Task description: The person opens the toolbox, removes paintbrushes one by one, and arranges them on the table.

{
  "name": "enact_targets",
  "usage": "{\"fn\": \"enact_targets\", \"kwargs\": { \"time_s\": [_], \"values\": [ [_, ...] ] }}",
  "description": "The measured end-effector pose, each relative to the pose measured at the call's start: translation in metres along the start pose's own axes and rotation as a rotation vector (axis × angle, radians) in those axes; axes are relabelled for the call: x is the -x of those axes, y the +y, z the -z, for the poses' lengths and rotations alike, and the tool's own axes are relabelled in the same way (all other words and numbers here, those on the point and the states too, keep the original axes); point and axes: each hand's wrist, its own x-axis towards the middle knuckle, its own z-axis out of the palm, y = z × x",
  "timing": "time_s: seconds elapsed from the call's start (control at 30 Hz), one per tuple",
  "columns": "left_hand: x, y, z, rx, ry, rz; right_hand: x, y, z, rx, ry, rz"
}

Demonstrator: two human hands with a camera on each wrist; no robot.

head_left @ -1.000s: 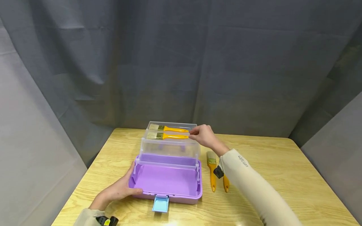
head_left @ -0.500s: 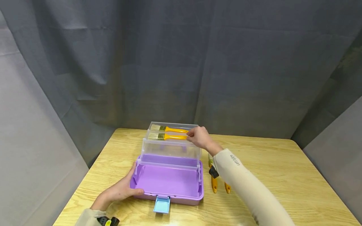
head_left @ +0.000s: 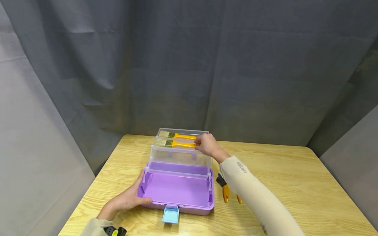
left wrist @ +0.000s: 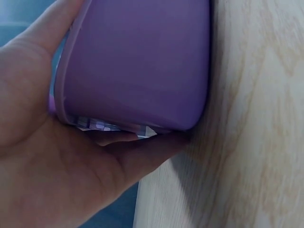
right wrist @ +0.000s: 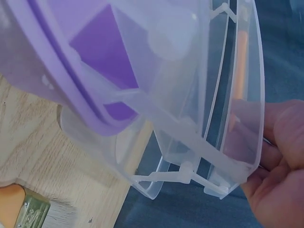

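A purple storage box [head_left: 177, 188] with raised clear trays [head_left: 180, 155] stands unfolded on the table. My left hand [head_left: 127, 198] grips its left end, thumb over the front rim; the left wrist view shows the fingers against the purple wall [left wrist: 137, 61]. In the upper trays lie two paintbrushes with yellow handles, bristles to the left: a far one [head_left: 185, 136] and a near one [head_left: 183, 145]. My right hand [head_left: 207, 145] pinches the near paintbrush by its handle end. In the right wrist view its fingertips [right wrist: 242, 128] reach inside the clear tray, partly blurred by the plastic.
Two more paintbrushes lie right of the box, mostly hidden under the right sleeve; handle ends show of one [head_left: 225, 194] and another [head_left: 239, 199]. A blue latch [head_left: 171, 214] hangs down at the box's front. Grey curtains [head_left: 165, 65] stand behind the wooden table [head_left: 280, 177].
My right hand has shifted slightly left and down along the near paintbrush's handle end. The right sleeve now covers more of the brushes on the table. The left hand keeps its grip.
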Motion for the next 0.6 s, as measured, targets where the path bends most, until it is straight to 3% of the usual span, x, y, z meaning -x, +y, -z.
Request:
{"fn": "enact_targets", "kwargs": {
  "time_s": [0.27, 0.6],
  "values": [
    [-0.0015, -0.0034, 0.0011, -0.021, 0.007, -0.013, -0.001, 0.0005, -0.0028, -0.032, 0.026, -0.007],
    [-0.002, -0.0049, 0.0048, -0.02, 0.01, -0.033, 0.0009, -0.0092, 0.0055, -0.426, 0.099, -0.124]
  ]
}}
